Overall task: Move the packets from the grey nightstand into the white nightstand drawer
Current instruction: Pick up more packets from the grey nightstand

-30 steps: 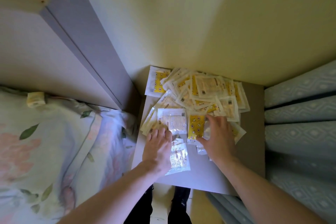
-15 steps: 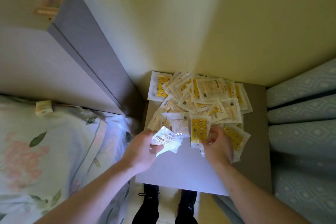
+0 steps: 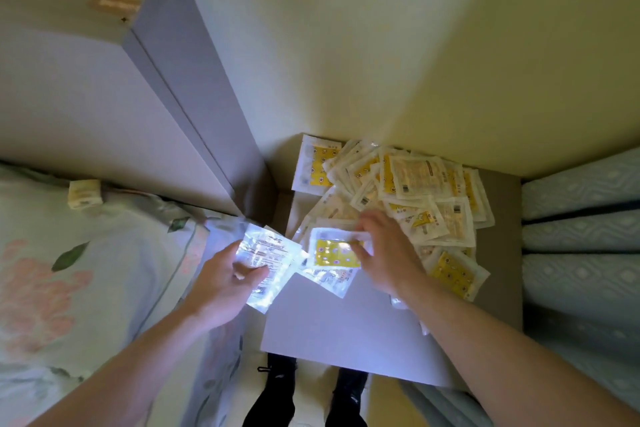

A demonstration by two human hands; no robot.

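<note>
Since a moment ago, the left hand (image 3: 221, 282) has carried its clear packet (image 3: 268, 262) off toward 9 o'clock, past the desk (image 3: 346, 329) edge, thumb and fingers pinching it. Right hand (image 3: 388, 253) has slid toward 12 o'clock and pinches a yellow packet (image 3: 332, 251) at its top edge. Remaining packets (image 3: 415, 191) lie heaped at 1 o'clock against the wall (image 3: 381, 45).

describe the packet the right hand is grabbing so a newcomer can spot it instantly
Start at the grey nightstand in the wall corner, heaped with packets. At the pile's near edge, the right hand pinches a yellow-faced packet. It alone shows a full bright yellow panel with red dots, lifted beside the left hand's clear white-printed packet.
</note>
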